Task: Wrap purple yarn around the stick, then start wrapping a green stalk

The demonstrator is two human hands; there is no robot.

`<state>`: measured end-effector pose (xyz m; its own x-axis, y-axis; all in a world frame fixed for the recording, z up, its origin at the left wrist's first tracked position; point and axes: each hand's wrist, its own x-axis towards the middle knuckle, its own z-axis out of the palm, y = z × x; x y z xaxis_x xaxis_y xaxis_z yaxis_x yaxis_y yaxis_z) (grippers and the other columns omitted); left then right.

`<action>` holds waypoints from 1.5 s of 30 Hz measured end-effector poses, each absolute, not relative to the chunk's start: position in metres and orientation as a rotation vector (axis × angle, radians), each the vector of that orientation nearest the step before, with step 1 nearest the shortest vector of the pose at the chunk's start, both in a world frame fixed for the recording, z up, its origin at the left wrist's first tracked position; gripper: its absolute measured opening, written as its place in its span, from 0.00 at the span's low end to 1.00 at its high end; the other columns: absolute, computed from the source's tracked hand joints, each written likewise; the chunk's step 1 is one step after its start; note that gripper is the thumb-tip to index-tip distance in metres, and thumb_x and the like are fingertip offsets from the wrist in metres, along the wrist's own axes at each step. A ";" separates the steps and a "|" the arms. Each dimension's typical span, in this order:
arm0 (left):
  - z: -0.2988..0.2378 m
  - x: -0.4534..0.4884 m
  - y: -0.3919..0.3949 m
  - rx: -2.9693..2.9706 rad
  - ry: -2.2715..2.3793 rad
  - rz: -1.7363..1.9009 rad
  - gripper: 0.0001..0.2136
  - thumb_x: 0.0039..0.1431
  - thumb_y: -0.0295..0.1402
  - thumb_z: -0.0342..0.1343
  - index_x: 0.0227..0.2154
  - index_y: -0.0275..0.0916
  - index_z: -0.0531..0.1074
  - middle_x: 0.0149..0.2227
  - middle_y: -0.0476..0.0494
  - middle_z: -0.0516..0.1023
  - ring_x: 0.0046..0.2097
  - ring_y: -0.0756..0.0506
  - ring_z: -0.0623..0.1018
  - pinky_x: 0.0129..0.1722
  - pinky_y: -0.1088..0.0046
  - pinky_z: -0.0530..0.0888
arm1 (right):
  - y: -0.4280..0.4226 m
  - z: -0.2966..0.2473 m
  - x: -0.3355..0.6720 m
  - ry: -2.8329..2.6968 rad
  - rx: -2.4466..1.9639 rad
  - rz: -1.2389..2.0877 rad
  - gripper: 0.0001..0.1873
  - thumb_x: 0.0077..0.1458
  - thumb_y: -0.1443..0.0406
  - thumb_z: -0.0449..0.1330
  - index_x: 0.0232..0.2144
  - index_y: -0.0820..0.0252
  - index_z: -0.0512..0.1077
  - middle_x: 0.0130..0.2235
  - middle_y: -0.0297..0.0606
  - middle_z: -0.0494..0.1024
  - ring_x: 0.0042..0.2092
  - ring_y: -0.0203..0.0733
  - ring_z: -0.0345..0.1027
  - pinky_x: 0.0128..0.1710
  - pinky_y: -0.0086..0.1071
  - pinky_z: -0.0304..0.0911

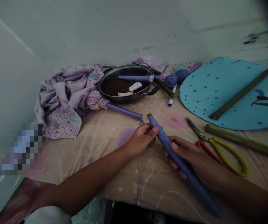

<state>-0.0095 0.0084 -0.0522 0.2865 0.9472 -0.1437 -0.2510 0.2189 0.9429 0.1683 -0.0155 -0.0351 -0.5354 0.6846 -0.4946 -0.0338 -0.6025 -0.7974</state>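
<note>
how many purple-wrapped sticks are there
3: a held stick in the left hand and right hand, a second stick over the pan, and a third stick, tipped with a floral bulb, in front of it. More could be hidden.

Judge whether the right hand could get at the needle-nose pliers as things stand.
Probably yes, but not freely: the right hand is wrapped around the blue-wrapped stick and would likely need to release it. The needle-nose pliers lie close beside it, with nothing visibly on top.
</note>
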 end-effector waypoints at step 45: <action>-0.041 -0.011 0.004 0.974 0.789 0.939 0.20 0.49 0.45 0.58 0.39 0.34 0.70 0.18 0.59 0.54 0.18 0.58 0.52 0.19 0.77 0.47 | -0.016 -0.031 0.167 -1.028 -1.074 2.172 0.18 0.48 0.53 0.62 0.35 0.58 0.63 0.28 0.30 0.68 0.21 0.27 0.59 0.18 0.21 0.57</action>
